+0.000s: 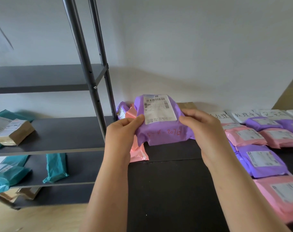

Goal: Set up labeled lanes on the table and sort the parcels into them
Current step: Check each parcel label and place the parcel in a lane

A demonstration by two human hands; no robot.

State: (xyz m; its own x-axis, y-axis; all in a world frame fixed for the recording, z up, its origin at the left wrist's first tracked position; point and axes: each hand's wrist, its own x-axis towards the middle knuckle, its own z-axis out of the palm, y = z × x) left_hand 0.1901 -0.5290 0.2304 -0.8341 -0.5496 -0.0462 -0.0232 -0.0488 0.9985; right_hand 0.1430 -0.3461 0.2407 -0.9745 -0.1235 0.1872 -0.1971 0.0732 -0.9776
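Forearms: both are seen at the bottom of the view, reaching up over the counter (167,190).
Shelf (58,134): a dark metal rack is set at the left; teal parcels (56,167) and a brown box (13,133) are laid on its boards.
Left hand (124,131): it is closed on the left edge of the purple parcel (160,131), thumb pressed on the front.
Purple parcel: it is held up in both hands above the back of the counter, tilted toward the camera; a white label (159,108) with barcodes is stuck on its upper half, and red handwriting is seen below the label.
Pile behind: a pink parcel (139,151) and a small purple one (122,111) are lying at the counter's back left, partly hidden by the held parcel.
Right hand (202,129): it is closed on the parcel's right edge, thumb in front, fingers behind.
Lane cards (244,114): white cards with handwritten characters are lined along the back right of the counter.
Lanes: purple and pink parcels (246,136) are laid in rows in front of the cards, down the right side.
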